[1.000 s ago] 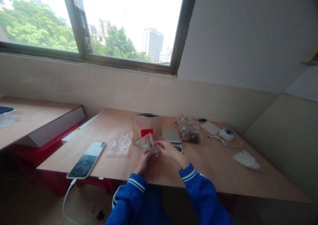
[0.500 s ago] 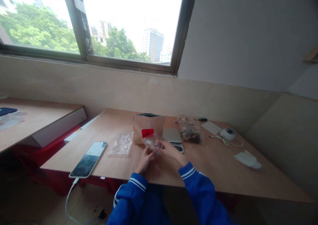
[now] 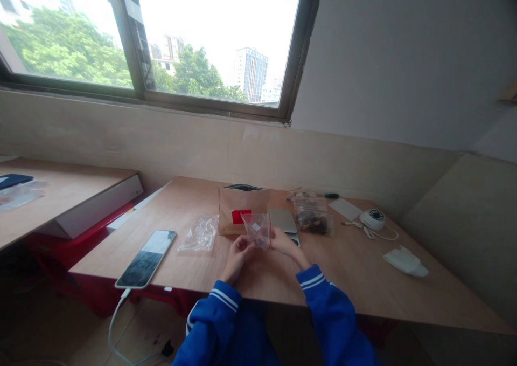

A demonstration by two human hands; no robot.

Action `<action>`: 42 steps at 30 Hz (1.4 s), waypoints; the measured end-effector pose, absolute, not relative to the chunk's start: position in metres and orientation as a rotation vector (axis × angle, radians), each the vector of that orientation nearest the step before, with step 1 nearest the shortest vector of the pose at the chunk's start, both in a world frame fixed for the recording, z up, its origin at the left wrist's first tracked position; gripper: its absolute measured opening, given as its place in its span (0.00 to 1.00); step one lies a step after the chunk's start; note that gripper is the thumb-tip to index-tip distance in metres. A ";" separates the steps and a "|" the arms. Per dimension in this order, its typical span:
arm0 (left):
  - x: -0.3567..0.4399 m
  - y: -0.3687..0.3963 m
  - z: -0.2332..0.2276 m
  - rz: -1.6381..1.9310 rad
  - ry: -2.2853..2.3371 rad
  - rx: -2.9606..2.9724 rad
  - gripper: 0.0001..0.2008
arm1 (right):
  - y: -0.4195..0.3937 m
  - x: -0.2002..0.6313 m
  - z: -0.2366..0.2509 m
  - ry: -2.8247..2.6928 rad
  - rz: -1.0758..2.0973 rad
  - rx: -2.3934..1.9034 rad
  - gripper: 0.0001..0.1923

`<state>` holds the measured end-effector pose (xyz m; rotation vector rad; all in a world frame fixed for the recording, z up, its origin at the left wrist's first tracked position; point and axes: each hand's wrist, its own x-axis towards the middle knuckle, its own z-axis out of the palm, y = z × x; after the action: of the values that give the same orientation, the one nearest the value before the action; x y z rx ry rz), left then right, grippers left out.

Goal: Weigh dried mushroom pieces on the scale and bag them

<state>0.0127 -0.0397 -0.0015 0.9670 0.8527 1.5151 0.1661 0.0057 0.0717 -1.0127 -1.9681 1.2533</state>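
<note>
A small clear zip bag [image 3: 258, 230] with a red strip at its right edge is held up between my two hands. My left hand [image 3: 241, 250] pinches its lower left side. At the red-edged end, my right hand [image 3: 279, 240] grips the bag, its fingers partly hidden behind the plastic. Just behind stands a brown paper pouch [image 3: 226, 209] with a red label [image 3: 238, 215] and its top gaping. A kitchen scale [image 3: 286, 221] lies beyond my right hand, partly covered by it. Left of the pouch is a pile of clear plastic bags [image 3: 200, 233].
A phone [image 3: 146, 259] on a charging cable lies at the table's left edge. Filled bags [image 3: 314, 221], a white card [image 3: 344, 208], a white dome camera [image 3: 372, 219] with its cable and a crumpled white tissue [image 3: 405, 261] are on the right. A green-handled tool [image 3: 332, 196] lies near the wall.
The zip bag has been spread wider and turned flatter toward me. My right hand has shifted slightly to the right, away from my left. The view has moved a little.
</note>
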 end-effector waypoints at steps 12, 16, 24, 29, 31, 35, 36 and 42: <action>0.013 -0.038 -0.002 1.544 0.793 0.918 0.12 | 0.010 0.158 0.048 -1.800 1.136 -0.964 0.14; 0.014 -0.037 -0.005 1.568 0.776 0.896 0.12 | 0.013 0.155 0.037 -1.595 1.204 -0.945 0.16; 0.014 -0.036 -0.004 1.576 0.899 0.832 0.15 | 0.009 0.148 0.043 -1.222 1.377 -0.924 0.21; 0.014 -0.038 -0.004 1.582 0.957 0.777 0.19 | 0.008 0.149 0.075 -1.190 1.219 -0.866 0.18; 0.013 -0.039 -0.004 1.546 0.915 0.779 0.16 | 0.012 0.148 0.099 -1.252 1.094 -0.807 0.16; 0.011 -0.040 -0.003 1.520 0.851 0.774 0.16 | 0.030 0.132 0.152 -1.471 0.821 -0.699 0.12; 0.011 -0.040 -0.003 1.519 0.845 0.771 0.17 | 0.035 0.126 0.162 -1.545 0.746 -0.695 0.11; 0.013 -0.042 0.002 1.510 0.818 0.726 0.18 | 0.056 0.098 0.174 -1.977 0.428 -0.759 0.09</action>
<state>0.0133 -0.0417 0.0019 0.7256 0.8176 1.5103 0.0984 0.0560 0.1738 -0.7590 -1.9767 0.4280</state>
